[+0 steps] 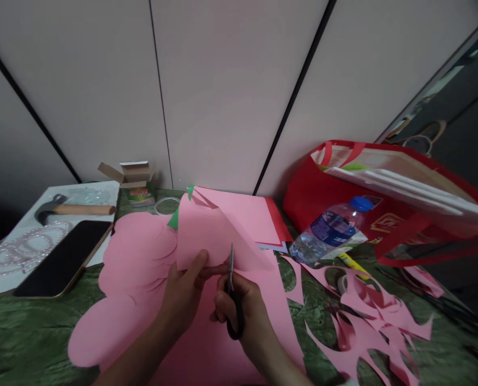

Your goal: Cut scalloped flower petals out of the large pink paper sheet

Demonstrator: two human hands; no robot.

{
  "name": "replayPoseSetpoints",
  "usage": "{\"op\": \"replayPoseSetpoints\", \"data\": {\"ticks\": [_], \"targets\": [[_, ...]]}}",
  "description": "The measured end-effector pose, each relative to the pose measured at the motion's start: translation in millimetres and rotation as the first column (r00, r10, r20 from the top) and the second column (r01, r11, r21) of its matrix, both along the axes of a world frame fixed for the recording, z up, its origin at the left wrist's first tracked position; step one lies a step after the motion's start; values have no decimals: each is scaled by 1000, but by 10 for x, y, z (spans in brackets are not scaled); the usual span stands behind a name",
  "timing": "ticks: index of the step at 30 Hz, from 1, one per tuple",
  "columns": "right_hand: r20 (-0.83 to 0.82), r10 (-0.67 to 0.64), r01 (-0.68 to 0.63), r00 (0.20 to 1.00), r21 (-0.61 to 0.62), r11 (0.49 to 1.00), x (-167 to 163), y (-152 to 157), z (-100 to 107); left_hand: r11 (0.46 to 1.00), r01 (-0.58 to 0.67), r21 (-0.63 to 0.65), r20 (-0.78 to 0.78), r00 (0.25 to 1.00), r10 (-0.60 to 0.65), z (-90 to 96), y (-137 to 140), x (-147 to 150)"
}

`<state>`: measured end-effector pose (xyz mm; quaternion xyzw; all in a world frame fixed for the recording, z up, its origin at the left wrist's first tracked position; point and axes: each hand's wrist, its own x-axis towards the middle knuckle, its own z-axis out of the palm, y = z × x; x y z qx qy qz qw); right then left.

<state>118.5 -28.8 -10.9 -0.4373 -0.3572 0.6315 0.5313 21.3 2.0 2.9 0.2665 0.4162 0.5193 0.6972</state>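
My left hand (188, 284) pinches the lower edge of a curled sheet of pink paper (207, 230), thumb on top. In my right hand (239, 303) is a pair of scissors (236, 316) with black handles, its blades pointing up against the sheet's edge. Whether the blades are parted is hard to make out. Beneath both hands lies a larger pink sheet (271, 321). Left of them spreads a pile of rounded pink paper cutouts (134, 252). To the right, pink paper offcuts (367, 343) with curved holes lie in a heap.
A phone (64, 260), a hammer (78, 209) and beaded strands (25, 249) are at the left. Behind are an opened small box (140, 193) and stacked paper (255, 214). A water bottle (331, 230) leans by a red bag (307, 193); a pale panel wall (215, 96) rises behind.
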Motion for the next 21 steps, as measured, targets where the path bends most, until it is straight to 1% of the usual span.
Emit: {"op": "replayPoseSetpoints", "data": {"ticks": [5, 8, 10, 12, 16, 21], "targets": [[4, 23, -23, 1000, 57, 998, 1, -16, -7, 999, 32, -26, 44, 999, -31, 35, -4, -3], [5, 12, -13, 1000, 49, 999, 2, -20, -20, 995, 94, -41, 64, 994, -92, 54, -22, 8], [11, -4, 3, 1000, 44, 999, 7, -15, -13, 993, 110, -34, 59, 992, -108, 58, -35, 17], [28, -20, 19, 999, 40, 999, 19, -3, 13, 995, 95, -10, 19, 995, -95, 58, -46, 24], [97, -32, 29, 995, 33, 999, 64, 24, 96, 999, 17, 46, -62, 998, -14, 73, -56, 35], [153, -29, 25, 988, 29, 999, 108, 25, 119, 998, -30, 62, -134, 990, 38, 133, -63, 48]]}}
